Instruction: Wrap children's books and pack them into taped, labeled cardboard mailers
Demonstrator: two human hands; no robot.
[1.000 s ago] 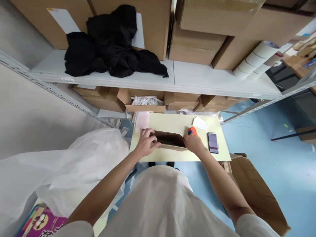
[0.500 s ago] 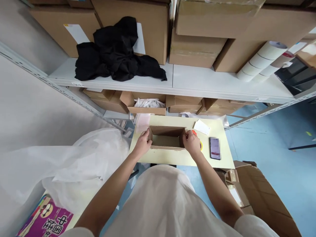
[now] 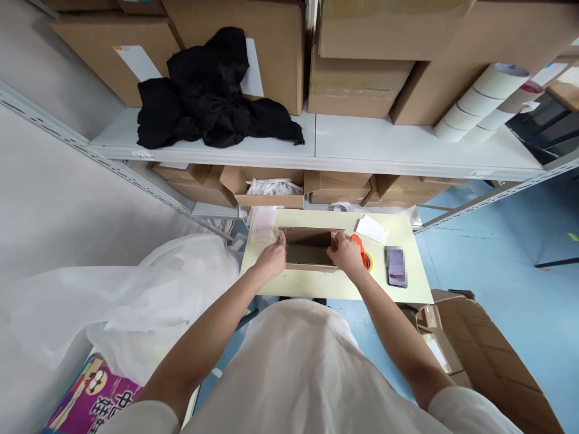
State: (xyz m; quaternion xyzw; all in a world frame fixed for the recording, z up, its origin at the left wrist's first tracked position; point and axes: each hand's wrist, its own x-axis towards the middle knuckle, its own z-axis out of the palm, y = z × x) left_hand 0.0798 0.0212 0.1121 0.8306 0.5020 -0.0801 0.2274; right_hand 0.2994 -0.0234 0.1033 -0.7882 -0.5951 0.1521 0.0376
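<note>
An open-topped cardboard box [image 3: 308,237] sits on the pale yellow table [image 3: 289,286], its inside facing up. At its left end, my left hand [image 3: 272,258] grips the wall with the thumb by the top edge. The opposite end is pinched by my right hand [image 3: 346,251], some of whose fingers reach inside the box. Just right of that hand lies an orange-red tape dispenser [image 3: 358,243] with a yellow-rimmed roll [image 3: 368,261], partly covered by the hand. A phone [image 3: 397,268] and a small white box [image 3: 371,228] rest farther right.
Behind the table stands a metal shelf [image 3: 357,141] with cartons, black cloth [image 3: 212,96] and rolls of tape [image 3: 479,102]. White sheeting [image 3: 181,271] bulges at the left. A large open carton [image 3: 488,343] stands on the floor at the right.
Both hands have moved closer together along the box ends. My right hand's fingers have shifted to the inner side of the right wall, and more of the tape dispenser shows.
</note>
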